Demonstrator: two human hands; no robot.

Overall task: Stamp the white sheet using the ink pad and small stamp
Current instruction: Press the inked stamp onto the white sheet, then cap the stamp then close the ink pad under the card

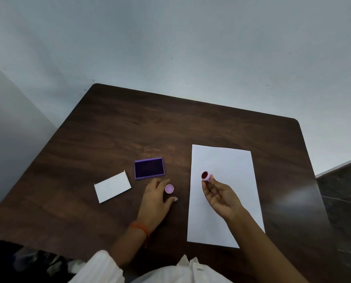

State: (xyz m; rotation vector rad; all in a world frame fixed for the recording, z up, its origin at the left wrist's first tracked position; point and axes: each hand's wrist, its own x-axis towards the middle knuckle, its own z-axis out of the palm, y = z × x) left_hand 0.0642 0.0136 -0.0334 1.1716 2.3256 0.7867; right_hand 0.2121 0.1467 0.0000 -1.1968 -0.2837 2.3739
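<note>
A white sheet [221, 190] lies on the right half of a dark wooden table [129, 129]. My right hand [219, 196] hovers over the sheet, palm up, fingertips pinching a small pink round stamp [206, 176] whose dark red face points up and away. An open purple ink pad [149, 168] with dark ink sits left of the sheet. My left hand [157, 198] rests on the table just below the pad, fingers and thumb around a small pink cap [169, 188] that sits on the wood.
A white rectangular lid or card [112, 186] lies left of the ink pad. The table's far edge meets a pale wall, and its right edge drops to a dark tiled floor [344, 190].
</note>
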